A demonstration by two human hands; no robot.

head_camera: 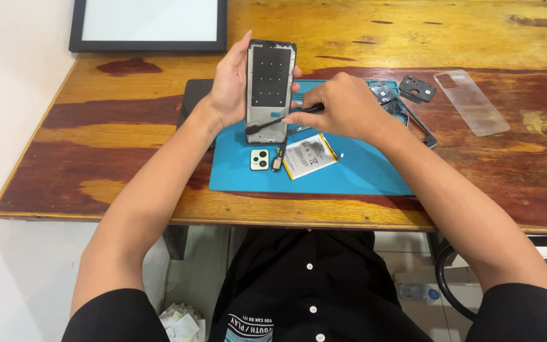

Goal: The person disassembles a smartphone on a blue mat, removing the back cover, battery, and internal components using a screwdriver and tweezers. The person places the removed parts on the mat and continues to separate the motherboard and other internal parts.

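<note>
Head view, from left to right. At the far left rear, a black-framed white panel [149, 24] lies on the wooden table [96, 120]. The left hand [228, 85] grips a phone mid-frame [271, 88] by its long edges and holds it upright above the blue work mat [349, 174], its metal inner face toward the camera. The right hand [340, 107] is closed around a black brush tool [281, 120], pinched between thumb and fingers; the tool's tip touches the lower part of the mid-frame. On the mat just below the hands lie a pale camera module cover [259, 159], a small flex part [278, 161] and a phone battery [309, 156], close together. Farther right, a dark phone frame part [406, 111] rests partly on the mat's edge, a small black bracket [418, 88] sits beside it, and a clear phone back cover [471, 102] lies flat on the bare wood, apart from the mat.
</note>
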